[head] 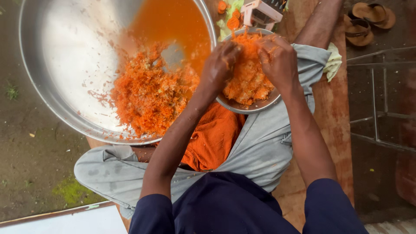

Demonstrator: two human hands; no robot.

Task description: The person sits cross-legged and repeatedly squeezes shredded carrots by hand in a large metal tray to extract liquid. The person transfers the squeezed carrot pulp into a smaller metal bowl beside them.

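With both hands (249, 63) gripping shreds (247, 80) in the bowl (255, 105) (tilted on my lap), I could spill some.

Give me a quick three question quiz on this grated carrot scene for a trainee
1. True or false: both hands are in the small steel bowl.
2. Which holds orange liquid? A) large steel basin B) small steel bowl C) sandals
3. Fill in: under the left hand and forearm lies an orange ____.

Key: 1 true, the left hand and right hand are both in its grated carrot. 2 A. 3 cloth.
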